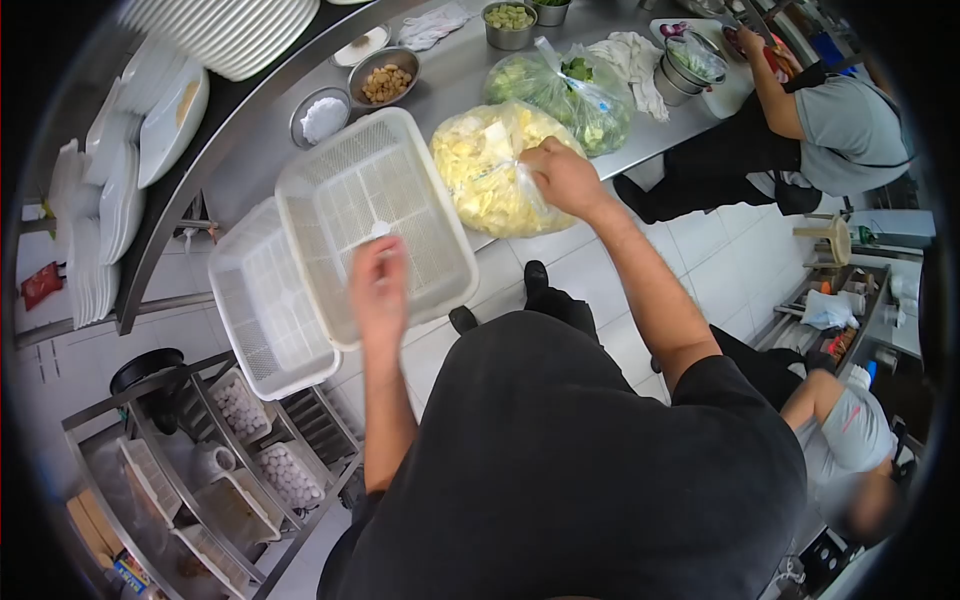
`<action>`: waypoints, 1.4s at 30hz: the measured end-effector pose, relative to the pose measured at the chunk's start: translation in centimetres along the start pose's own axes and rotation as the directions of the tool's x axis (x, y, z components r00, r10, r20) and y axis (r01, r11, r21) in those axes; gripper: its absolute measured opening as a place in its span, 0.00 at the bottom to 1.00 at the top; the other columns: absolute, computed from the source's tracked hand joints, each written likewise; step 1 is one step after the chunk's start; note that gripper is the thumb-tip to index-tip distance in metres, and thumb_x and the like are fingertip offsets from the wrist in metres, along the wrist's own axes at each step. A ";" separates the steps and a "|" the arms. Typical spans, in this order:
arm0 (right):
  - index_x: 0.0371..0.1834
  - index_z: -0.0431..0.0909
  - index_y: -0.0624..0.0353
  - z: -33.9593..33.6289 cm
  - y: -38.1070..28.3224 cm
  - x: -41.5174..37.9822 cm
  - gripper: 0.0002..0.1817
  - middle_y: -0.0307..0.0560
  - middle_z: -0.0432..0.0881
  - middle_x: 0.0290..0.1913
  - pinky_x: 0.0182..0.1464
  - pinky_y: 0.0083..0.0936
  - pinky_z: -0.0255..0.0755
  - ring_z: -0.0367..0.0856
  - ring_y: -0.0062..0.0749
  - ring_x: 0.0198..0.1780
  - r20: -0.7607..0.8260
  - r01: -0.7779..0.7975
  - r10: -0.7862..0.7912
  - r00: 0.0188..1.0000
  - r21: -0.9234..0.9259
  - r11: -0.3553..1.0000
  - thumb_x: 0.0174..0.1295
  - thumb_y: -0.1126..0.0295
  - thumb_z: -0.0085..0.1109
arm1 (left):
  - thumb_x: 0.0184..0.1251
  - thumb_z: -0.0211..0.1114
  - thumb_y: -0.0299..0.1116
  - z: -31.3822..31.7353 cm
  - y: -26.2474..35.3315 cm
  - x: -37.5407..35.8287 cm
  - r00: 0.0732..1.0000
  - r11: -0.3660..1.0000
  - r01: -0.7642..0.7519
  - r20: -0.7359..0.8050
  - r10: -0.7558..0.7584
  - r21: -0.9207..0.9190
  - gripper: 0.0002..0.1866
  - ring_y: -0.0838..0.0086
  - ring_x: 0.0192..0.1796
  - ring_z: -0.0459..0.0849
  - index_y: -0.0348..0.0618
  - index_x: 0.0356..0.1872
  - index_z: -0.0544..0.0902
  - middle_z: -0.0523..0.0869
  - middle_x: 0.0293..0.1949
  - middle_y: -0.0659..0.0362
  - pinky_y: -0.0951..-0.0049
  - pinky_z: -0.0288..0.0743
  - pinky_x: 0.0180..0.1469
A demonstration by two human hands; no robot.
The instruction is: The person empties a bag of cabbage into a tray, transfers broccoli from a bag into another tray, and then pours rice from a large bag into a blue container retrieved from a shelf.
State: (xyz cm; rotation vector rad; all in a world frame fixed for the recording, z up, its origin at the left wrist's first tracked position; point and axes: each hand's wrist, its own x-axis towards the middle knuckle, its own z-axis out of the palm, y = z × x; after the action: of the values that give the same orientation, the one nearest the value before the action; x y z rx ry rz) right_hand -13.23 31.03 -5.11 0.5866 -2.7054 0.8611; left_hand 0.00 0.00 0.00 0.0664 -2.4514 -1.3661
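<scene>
A clear plastic bag of pale yellow chopped vegetables (470, 165) lies at the counter's front edge. My right hand (565, 178) is closed on the gathered top of this bag. Over the empty white perforated basket (335, 190) is my left hand (380, 285), blurred by motion, so its fingers and anything in them cannot be made out. A second white basket (262, 290) sits beside and partly under the first, at its left. Behind the yellow bag rests a clear bag of green vegetables (600, 125).
Metal bowls hold brown pieces (385, 83) and something white (322, 118) behind the baskets. White plates (235, 35) are stacked at upper left. One person (850, 130) works at the upper right, another (850, 430) at the lower right. A rack (150, 400) stands at lower left.
</scene>
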 end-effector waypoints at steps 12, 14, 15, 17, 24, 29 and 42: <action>0.39 0.80 0.59 -4.3 3.5 1.5 0.06 0.50 0.81 0.37 0.43 0.43 0.74 0.82 0.50 0.40 0.101 0.003 -0.046 0.994 0.388 0.922 0.62 0.69 0.59 | 0.59 0.70 0.39 22.3 8.5 9.7 0.912 0.790 -0.160 0.395 -0.112 0.592 0.16 0.53 0.45 0.86 0.41 0.42 0.78 0.86 0.40 0.51 0.56 0.80 0.49; 0.44 0.80 0.58 -5.7 3.7 0.7 0.09 0.50 0.81 0.42 0.46 0.42 0.75 0.81 0.49 0.43 0.140 -0.096 0.025 0.990 0.528 0.843 0.62 0.69 0.61 | 0.59 0.69 0.39 21.7 9.1 10.7 0.872 0.801 -0.154 0.460 -0.164 0.579 0.13 0.53 0.44 0.87 0.41 0.37 0.79 0.87 0.36 0.50 0.56 0.79 0.47; 0.46 0.80 0.58 -6.4 3.8 0.2 0.11 0.50 0.81 0.44 0.47 0.41 0.75 0.81 0.49 0.45 0.164 -0.147 0.061 0.985 0.589 0.794 0.62 0.69 0.62 | 0.60 0.69 0.38 21.4 9.3 11.2 0.872 0.830 -0.152 0.468 -0.143 0.536 0.12 0.56 0.41 0.86 0.41 0.35 0.79 0.86 0.34 0.51 0.57 0.78 0.45; 0.52 0.79 0.58 -6.5 4.5 -1.4 0.15 0.50 0.79 0.51 0.50 0.36 0.75 0.80 0.47 0.49 -0.043 -0.047 0.079 0.996 0.495 0.868 0.62 0.70 0.64 | 0.61 0.68 0.35 20.7 9.5 12.0 0.869 0.883 -0.151 0.486 -0.096 0.445 0.10 0.61 0.37 0.86 0.40 0.31 0.79 0.85 0.30 0.52 0.60 0.76 0.42; 0.57 0.78 0.57 -8.8 2.9 -2.2 0.22 0.50 0.77 0.58 0.61 0.37 0.68 0.75 0.47 0.58 -0.269 0.041 0.014 0.963 0.197 0.980 0.59 0.69 0.67 | 0.66 0.63 0.24 17.1 11.3 13.4 0.816 0.980 0.155 0.575 -0.056 -0.125 0.09 0.79 0.31 0.76 0.43 0.27 0.74 0.79 0.26 0.64 0.74 0.70 0.36; 0.51 0.82 0.54 -13.5 -1.6 0.3 0.20 0.45 0.80 0.53 0.59 0.40 0.66 0.76 0.44 0.55 -0.406 0.163 -0.101 0.908 0.121 0.979 0.54 0.64 0.71 | 0.71 0.59 0.22 13.5 15.1 11.8 0.850 0.729 0.363 0.527 -0.003 -0.581 0.10 0.84 0.34 0.76 0.46 0.29 0.72 0.81 0.30 0.64 0.78 0.70 0.37; 0.43 0.83 0.53 -11.6 -16.1 5.7 0.17 0.44 0.81 0.49 0.56 0.40 0.66 0.76 0.45 0.54 -0.435 0.564 -0.438 0.787 0.216 0.797 0.52 0.61 0.69 | 0.74 0.58 0.26 -0.1 16.6 7.8 0.981 0.470 0.162 0.193 0.017 -0.867 0.08 0.84 0.35 0.77 0.46 0.33 0.71 0.81 0.34 0.63 0.79 0.72 0.39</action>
State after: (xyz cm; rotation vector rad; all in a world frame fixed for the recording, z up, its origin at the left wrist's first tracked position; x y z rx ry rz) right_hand -9.95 24.22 14.11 1.0533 -1.9230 1.1406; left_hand -5.38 7.34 15.97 -0.2151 -1.5211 -2.6064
